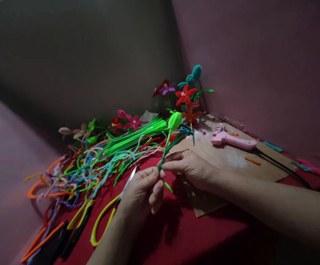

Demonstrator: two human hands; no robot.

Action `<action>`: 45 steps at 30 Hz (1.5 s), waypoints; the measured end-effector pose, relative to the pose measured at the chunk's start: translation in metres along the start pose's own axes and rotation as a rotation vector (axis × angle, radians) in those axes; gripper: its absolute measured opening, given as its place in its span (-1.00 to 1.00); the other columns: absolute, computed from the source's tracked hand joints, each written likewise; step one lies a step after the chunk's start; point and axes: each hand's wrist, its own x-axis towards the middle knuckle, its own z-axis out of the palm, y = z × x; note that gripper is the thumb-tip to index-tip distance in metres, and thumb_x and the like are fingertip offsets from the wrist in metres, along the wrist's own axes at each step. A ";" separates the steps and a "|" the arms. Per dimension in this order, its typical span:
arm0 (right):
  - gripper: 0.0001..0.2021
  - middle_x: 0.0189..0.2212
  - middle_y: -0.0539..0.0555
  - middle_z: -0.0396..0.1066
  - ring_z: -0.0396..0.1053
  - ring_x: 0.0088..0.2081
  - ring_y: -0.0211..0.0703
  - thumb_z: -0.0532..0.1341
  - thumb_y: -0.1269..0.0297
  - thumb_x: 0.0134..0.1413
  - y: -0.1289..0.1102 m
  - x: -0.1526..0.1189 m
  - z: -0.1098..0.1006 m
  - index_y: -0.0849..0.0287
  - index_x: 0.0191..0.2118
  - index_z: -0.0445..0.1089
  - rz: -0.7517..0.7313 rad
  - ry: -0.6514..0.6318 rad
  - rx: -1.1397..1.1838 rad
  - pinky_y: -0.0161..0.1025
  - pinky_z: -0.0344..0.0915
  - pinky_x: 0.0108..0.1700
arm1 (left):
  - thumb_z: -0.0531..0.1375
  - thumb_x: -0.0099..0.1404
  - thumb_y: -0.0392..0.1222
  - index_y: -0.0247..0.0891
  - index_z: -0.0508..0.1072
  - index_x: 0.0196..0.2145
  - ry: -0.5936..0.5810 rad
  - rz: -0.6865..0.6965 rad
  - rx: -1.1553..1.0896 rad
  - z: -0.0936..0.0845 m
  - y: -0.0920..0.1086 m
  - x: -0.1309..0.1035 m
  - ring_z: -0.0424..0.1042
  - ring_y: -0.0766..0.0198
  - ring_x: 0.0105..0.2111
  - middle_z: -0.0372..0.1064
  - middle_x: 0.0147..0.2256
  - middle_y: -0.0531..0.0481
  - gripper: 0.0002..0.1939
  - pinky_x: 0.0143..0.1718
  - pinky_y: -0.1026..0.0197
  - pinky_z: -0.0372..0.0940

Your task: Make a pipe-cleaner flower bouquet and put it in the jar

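Observation:
My left hand (145, 189) and my right hand (189, 167) both pinch the lower stem of a green pipe-cleaner bud (174, 120) on a thin green stem, which rises tilted away from me. The fingertips of the two hands meet at the stem. A short loose green piece (169, 187) lies just under my left fingers on the red cloth (182, 235). Scissors with yellow handles (109, 217) lie beside my left wrist, blades pointing up toward the hands.
A tangle of coloured pipe cleaners (88, 169) and a bundle of green ones (135, 138) spread to the left. Finished pipe-cleaner flowers (186, 95) stand in the corner. A pink glue gun (233, 140) with a black cord lies on a cardboard sheet (226, 158).

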 end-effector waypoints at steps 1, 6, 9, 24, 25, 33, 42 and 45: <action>-0.92 -0.63 -0.06 0.29 0.12 -0.52 -0.31 0.24 0.36 -0.15 -0.001 0.000 0.001 0.20 -0.57 0.43 0.013 0.023 -0.004 -0.29 0.05 -0.39 | 0.15 0.17 -0.12 -0.34 0.38 -0.44 0.049 0.045 0.115 0.002 0.001 -0.001 0.09 0.50 -0.81 0.21 -0.71 0.13 -0.81 -0.81 0.42 0.11; -0.91 -0.69 -0.09 0.20 0.06 -0.56 -0.33 0.27 0.34 -0.20 -0.004 0.001 0.002 0.20 -0.60 0.40 0.017 0.100 -0.010 -0.30 -0.01 -0.44 | 0.06 0.22 -0.01 -0.35 0.42 -0.50 0.234 0.237 0.688 0.009 0.004 -0.005 0.31 0.37 -0.65 0.33 -0.66 0.02 -0.65 -0.54 0.32 0.24; -0.91 -0.71 -0.11 0.17 0.00 -0.59 -0.36 0.28 0.34 -0.23 -0.003 0.001 0.002 0.22 -0.61 0.39 0.030 0.151 0.001 -0.30 -0.04 -0.47 | 0.11 0.19 -0.03 -0.30 0.40 -0.22 0.357 0.427 0.906 0.003 -0.003 -0.003 0.36 0.32 -0.57 0.39 -0.55 0.04 -0.69 -0.46 0.28 0.27; -0.92 -0.58 -0.04 0.35 0.23 -0.49 -0.29 0.26 0.31 -0.17 0.006 0.001 0.004 0.19 -0.52 0.47 -0.023 0.159 -0.093 -0.28 0.15 -0.37 | 0.07 0.23 -0.31 -0.29 0.44 -0.27 0.473 0.921 1.613 -0.010 -0.017 -0.002 0.36 0.33 -0.51 0.39 -0.51 -0.01 -0.83 -0.43 0.31 0.17; -0.91 -0.55 -0.03 0.37 0.27 -0.44 -0.26 0.24 0.31 -0.13 0.004 -0.001 0.005 0.17 -0.49 0.48 -0.053 0.127 -0.110 -0.27 0.17 -0.33 | 0.07 0.23 -0.30 -0.28 0.44 -0.28 0.462 0.856 1.456 -0.008 -0.016 -0.002 0.34 0.35 -0.53 0.37 -0.52 0.01 -0.84 -0.44 0.32 0.18; -0.86 -0.38 0.04 0.43 0.32 -0.22 -0.18 0.24 0.26 -0.07 -0.004 -0.004 0.004 0.18 -0.41 0.51 -0.220 -0.010 -0.291 -0.21 0.16 -0.07 | 0.19 0.13 -0.18 -0.31 0.36 -0.47 0.180 0.149 0.229 0.006 0.001 -0.005 0.10 0.50 -0.77 0.19 -0.68 0.14 -0.87 -0.77 0.43 0.09; -0.84 -0.48 0.01 0.38 0.29 -0.37 -0.27 0.28 0.23 -0.13 0.006 0.001 0.000 0.23 -0.44 0.49 -0.095 -0.026 -0.028 -0.27 0.19 -0.25 | 0.15 0.15 -0.10 -0.30 0.36 -0.45 0.106 0.067 0.305 0.003 0.000 -0.005 0.04 0.49 -0.78 0.16 -0.68 0.14 -0.81 -0.79 0.39 0.11; -0.83 -0.51 -0.01 0.36 0.25 -0.43 -0.30 0.29 0.22 -0.14 0.007 0.001 0.000 0.23 -0.45 0.49 -0.074 0.054 -0.079 -0.29 0.17 -0.31 | 0.13 0.16 -0.16 -0.29 0.42 -0.43 0.319 0.465 0.845 0.004 -0.008 -0.004 0.27 0.39 -0.61 0.30 -0.59 0.03 -0.85 -0.55 0.34 0.22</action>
